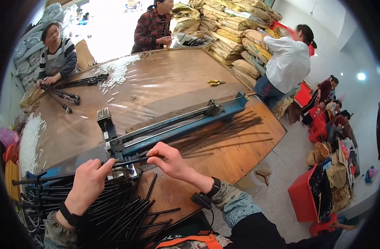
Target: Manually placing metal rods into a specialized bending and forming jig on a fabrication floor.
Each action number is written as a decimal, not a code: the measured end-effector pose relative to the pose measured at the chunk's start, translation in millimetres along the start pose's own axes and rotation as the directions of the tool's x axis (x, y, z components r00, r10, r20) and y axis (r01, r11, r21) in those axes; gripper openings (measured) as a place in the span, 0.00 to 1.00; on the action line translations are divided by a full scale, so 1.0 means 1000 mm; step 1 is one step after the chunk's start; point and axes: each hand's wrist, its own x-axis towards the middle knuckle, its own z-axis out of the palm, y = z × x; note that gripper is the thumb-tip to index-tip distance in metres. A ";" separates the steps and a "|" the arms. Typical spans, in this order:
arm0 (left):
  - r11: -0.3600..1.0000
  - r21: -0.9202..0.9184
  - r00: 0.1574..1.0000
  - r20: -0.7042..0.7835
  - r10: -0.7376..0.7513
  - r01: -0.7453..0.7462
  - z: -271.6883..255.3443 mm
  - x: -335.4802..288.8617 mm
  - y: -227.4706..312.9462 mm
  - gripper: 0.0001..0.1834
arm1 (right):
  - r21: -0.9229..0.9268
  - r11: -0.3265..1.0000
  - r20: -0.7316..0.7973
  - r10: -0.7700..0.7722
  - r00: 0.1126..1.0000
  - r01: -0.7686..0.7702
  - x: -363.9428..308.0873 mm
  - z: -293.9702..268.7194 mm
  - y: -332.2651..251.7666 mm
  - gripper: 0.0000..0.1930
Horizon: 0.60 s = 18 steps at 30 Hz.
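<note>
A slim black rod [134, 161] spans the gap between my hands, in front of the left end of a blue bench machine [185, 127] with a long rail. My left hand [88, 180] is closed on the rod's left part, thumb and forefinger pinching it. My right hand [170, 159] pinches its other end between thumb and curled fingers. Just below my hands lies a heap of black tubes [119, 216], many ends pointing right. Thin brown rods [223, 133] lie bundled along the machine's near side, to the right of my right hand.
Small white pieces [119, 70] are scattered on the film-covered table [169, 79], with yellow-handled pliers [216, 83] farther right. A person [57, 58] at the far left handles black bundles [65, 93]. Two more people stand beyond, by stacked sacks [235, 29]. A red crate [302, 195] stands right.
</note>
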 end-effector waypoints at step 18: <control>0.960 0.076 0.912 -0.341 -0.230 0.270 -0.068 -0.041 -0.071 0.11 | -0.184 0.946 0.156 0.297 0.942 -0.267 0.059 0.026 0.039 0.06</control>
